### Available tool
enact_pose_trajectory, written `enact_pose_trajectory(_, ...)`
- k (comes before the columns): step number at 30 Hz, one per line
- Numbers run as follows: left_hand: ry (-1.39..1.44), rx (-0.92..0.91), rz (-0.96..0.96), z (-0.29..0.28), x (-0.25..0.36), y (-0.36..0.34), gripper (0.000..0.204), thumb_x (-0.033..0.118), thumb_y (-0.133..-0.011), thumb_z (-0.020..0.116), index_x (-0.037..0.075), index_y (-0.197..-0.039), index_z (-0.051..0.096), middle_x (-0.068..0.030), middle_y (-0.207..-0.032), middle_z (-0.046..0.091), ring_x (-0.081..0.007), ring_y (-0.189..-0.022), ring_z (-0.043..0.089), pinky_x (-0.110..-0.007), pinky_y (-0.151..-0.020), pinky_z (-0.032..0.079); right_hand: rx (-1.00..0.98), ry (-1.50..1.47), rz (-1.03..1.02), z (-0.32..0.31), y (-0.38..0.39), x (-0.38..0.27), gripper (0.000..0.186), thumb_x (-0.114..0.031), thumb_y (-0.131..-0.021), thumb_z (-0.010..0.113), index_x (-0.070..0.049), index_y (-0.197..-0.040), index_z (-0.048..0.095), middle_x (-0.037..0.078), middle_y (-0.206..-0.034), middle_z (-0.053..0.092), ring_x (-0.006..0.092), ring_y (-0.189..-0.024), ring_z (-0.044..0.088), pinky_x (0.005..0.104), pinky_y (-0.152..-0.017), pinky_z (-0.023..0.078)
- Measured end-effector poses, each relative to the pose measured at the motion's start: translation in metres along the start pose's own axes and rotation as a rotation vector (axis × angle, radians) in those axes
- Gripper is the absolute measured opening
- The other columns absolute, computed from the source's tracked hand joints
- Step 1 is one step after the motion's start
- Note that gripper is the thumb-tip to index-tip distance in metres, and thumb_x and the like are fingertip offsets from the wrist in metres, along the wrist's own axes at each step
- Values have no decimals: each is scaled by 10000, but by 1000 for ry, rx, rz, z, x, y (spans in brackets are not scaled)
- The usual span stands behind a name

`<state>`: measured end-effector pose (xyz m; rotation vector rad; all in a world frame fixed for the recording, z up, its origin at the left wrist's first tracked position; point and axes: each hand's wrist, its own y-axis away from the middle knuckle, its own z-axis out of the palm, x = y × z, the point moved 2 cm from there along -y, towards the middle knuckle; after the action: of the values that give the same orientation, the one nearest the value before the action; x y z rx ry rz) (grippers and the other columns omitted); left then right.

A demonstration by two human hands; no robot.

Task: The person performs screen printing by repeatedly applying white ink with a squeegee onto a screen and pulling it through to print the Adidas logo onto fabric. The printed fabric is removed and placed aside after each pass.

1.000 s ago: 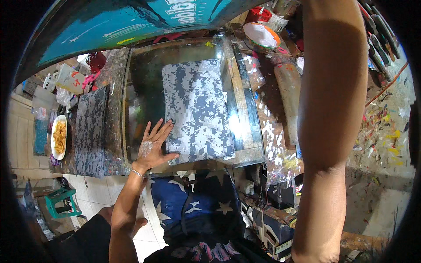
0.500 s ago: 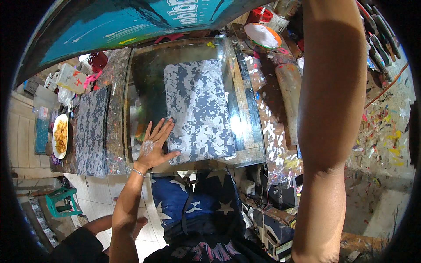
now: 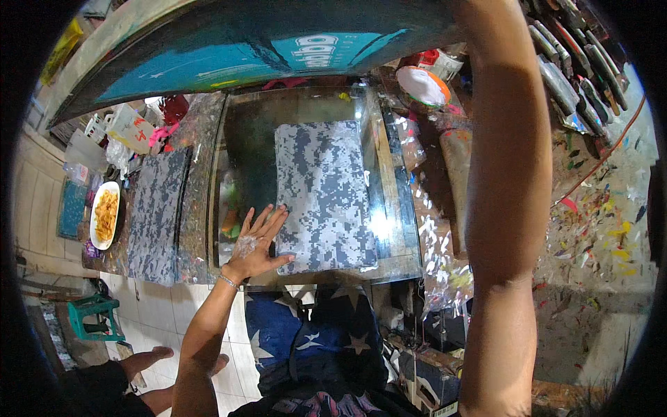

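Observation:
My left hand [image 3: 258, 243] lies with fingers spread, fingertips and thumb on the lower left edge of a grey digital-camouflage sheet [image 3: 323, 181], which rests on a glass plate [image 3: 243, 153]. Above, a large framed screen [image 3: 222, 59] with turquoise and black artwork is raised at a slant. My right forearm [image 3: 507, 174] reaches up past the screen's right end and leaves the top edge, so that hand is out of view.
Camouflage pieces [image 3: 153, 215] and an oval dish of food [image 3: 105, 215] lie left. An orange-rimmed bowl [image 3: 424, 83], roller-like cylinder [image 3: 455, 174] and squeegees [image 3: 570, 83] are right. A green stool [image 3: 97, 316] and another person's bare legs [image 3: 135, 365] are lower left.
The bench sits lower in the view. The screen's angle has shifted slightly and my right arm leans further left at the top. My left hand stays on the sheet's edge.

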<state>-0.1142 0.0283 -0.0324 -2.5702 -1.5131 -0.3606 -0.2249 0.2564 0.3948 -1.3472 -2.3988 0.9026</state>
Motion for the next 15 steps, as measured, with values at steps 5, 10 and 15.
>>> enact_pose_trajectory(5, -14, -2, 11, 2, -3, 2, 1023, 686, -868, 625, 93, -1624, 270, -79, -1693, 264, -293, -1568, 209, -532, -1280, 74, -41, 32, 108, 3, -6, -5, 708, -557, -970, 535, 116, -883, 734, 341, -911, 710, 437, -925, 729, 489, -891, 571)
enact_pose_trajectory(10, 68, 74, 29, -4, 2, 3, 980, 611, -903, 643, 39, -1609, 279, -138, -1683, 268, -316, -1562, 222, -521, -1279, 91, -96, -53, 9, -5, 12, -13, 685, -531, -982, 547, 59, -678, 715, 246, -641, 673, 355, -641, 711, 469, -735, 598)
enact_pose_trajectory(15, 240, 863, -27, -119, 42, 24, 1070, 280, -768, 859, -45, -1587, 253, -330, -1642, 212, -455, -1540, 208, -532, -1268, 108, -107, -53, 11, 5, 37, -8, 610, -502, -965, 575, 13, -656, 681, 181, -577, 625, 272, -555, 641, 426, -634, 552)
